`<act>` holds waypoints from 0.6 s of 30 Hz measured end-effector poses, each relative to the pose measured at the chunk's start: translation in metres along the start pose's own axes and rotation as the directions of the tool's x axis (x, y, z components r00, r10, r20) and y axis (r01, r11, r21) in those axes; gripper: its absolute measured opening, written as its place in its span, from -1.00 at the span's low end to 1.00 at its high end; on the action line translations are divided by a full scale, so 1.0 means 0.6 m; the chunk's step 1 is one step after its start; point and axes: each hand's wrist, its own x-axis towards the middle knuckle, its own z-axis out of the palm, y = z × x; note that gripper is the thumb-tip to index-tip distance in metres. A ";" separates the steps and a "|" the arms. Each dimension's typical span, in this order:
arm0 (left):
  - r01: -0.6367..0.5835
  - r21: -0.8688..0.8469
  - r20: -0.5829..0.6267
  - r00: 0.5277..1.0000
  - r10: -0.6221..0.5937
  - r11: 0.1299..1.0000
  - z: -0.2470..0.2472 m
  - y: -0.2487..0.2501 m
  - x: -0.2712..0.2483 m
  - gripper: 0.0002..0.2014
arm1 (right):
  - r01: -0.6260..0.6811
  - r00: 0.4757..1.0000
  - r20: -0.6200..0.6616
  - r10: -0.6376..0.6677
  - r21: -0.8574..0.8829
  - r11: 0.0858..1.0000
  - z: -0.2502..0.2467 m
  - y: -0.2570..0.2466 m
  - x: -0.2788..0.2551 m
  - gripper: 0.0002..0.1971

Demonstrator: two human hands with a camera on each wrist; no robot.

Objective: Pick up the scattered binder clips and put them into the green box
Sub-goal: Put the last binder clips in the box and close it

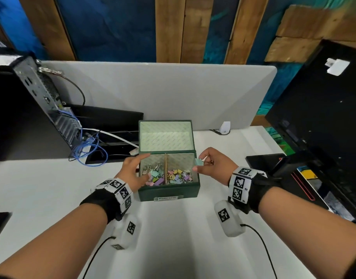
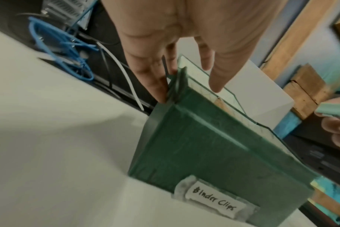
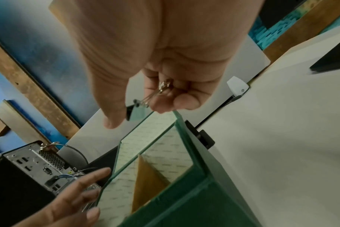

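Note:
The green box [image 1: 169,193] stands open on the white desk, its lid [image 1: 166,135] tilted back and a label reading "Binder Clips" [image 2: 213,201] on its front. A wooden divider [image 1: 165,168] splits it; several pastel binder clips [image 1: 178,176] lie in both halves. My right hand [image 1: 211,164] pinches a pale green binder clip [image 1: 198,162] by its wire handles, just above the box's right rim. That clip [image 3: 135,112] hangs below my fingers in the right wrist view. My left hand [image 1: 135,171], fingers straight, rests against the box's left wall [image 2: 165,138].
A desktop computer [image 1: 38,101] with blue cables [image 1: 88,148] stands at the left, beside a black tray [image 1: 110,125]. A grey partition [image 1: 163,87] runs behind the box. A monitor [image 1: 322,109] and a dark device [image 1: 267,162] sit at the right.

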 end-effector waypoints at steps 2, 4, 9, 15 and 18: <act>0.032 -0.041 0.036 0.999 -0.031 0.999 0.001 -0.012 0.002 -0.39 | 0.010 1.000 0.021 -0.010 -0.020 1.000 0.005 -0.011 0.007 -0.67; 0.049 -0.075 0.079 0.996 -0.043 0.996 0.002 -0.023 0.004 -0.32 | 0.028 0.999 0.047 -0.025 -0.063 0.998 0.010 -0.029 0.014 -0.65; 0.103 -0.170 0.099 0.991 -0.087 0.980 0.002 -0.024 0.000 -0.29 | 0.109 0.992 0.078 -0.101 -0.108 0.988 0.041 -0.091 0.031 -0.65; 0.128 -0.237 0.118 0.988 -0.102 0.963 0.000 -0.022 -0.006 -0.28 | 0.166 0.967 0.231 -0.107 -0.254 0.953 0.095 -0.136 0.044 -0.53; 0.145 -0.288 0.131 0.985 -0.111 0.947 0.000 -0.021 -0.008 -0.27 | 0.175 0.971 0.222 -0.091 -0.398 0.900 0.103 -0.128 0.047 -0.45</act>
